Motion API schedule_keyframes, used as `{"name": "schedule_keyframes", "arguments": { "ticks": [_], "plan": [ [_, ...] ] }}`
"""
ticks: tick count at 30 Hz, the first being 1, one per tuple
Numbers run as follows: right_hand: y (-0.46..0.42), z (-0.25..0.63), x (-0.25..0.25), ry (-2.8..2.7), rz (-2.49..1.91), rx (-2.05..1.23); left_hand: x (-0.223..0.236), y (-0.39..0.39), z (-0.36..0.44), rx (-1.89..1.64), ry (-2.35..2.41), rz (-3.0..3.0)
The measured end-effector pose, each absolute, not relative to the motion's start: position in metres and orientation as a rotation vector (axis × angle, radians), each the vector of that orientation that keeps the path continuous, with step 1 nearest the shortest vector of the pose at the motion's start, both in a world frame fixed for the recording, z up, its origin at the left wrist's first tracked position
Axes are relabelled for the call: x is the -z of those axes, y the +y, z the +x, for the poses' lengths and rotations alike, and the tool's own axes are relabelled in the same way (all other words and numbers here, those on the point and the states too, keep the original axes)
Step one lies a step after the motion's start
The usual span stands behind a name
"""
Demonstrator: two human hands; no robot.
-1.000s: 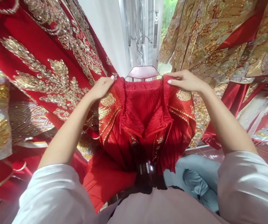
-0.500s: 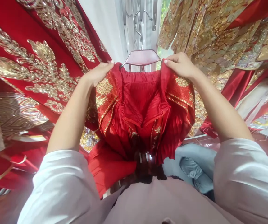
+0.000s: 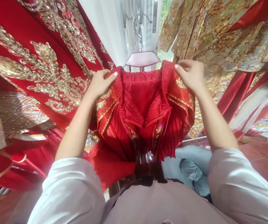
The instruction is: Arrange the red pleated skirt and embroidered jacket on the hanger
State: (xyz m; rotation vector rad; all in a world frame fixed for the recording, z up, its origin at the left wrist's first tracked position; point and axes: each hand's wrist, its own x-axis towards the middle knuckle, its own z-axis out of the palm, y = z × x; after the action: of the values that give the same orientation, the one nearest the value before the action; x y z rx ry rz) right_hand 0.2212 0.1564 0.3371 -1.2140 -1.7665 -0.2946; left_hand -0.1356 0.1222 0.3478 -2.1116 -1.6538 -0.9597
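A red pleated skirt (image 3: 143,105) with gold embroidery hangs from a pink hanger (image 3: 142,58) straight ahead of me. My left hand (image 3: 101,82) grips the left end of its waistband. My right hand (image 3: 189,74) pinches the right end, just below the hanger's shoulder. The hanger's metal hook (image 3: 139,25) points up in front of a window grille. The skirt's folds drop toward my lap.
A red robe (image 3: 36,62) with heavy gold embroidery hangs close on the left. Gold and red embroidered garments (image 3: 222,40) hang on the right. A blue-grey cloth (image 3: 192,168) lies low by my right knee. A reddish tiled floor (image 3: 264,152) shows at the right.
The skirt and hanger rose in view from a second ago, then settled slightly lower. Both hands slid down onto the waistband ends and keep their hold.
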Motion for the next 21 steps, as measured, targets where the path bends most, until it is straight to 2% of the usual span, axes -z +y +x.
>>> {"name": "schedule_keyframes", "arguments": {
  "ticks": [3, 5, 8, 12, 16, 21],
  "plan": [
    [0.107, 0.212, -0.284, -1.357, -1.253, 0.554, -0.316, 0.071, -0.113, 1.059, -1.696, -1.671],
    [0.08, 0.202, -0.24, -1.319, -1.342, 0.572, -0.289, 0.043, -0.101, 0.875, -1.913, -1.598],
    [0.066, 0.184, -0.199, -1.415, -1.55, 0.372, -0.261, 0.024, -0.091, 0.485, -2.233, -1.712],
    [0.063, 0.154, -0.205, -1.646, -1.482, 0.035, -0.261, 0.01, -0.071, 0.359, -2.237, -1.898],
    [0.045, 0.12, -0.221, -1.817, -1.047, 0.135, -0.262, -0.003, -0.033, 0.393, -1.943, -2.137],
    [0.05, 0.112, -0.203, -1.867, -1.172, 0.051, -0.233, 0.02, -0.022, 0.407, -1.976, -2.2]
  ]
}}
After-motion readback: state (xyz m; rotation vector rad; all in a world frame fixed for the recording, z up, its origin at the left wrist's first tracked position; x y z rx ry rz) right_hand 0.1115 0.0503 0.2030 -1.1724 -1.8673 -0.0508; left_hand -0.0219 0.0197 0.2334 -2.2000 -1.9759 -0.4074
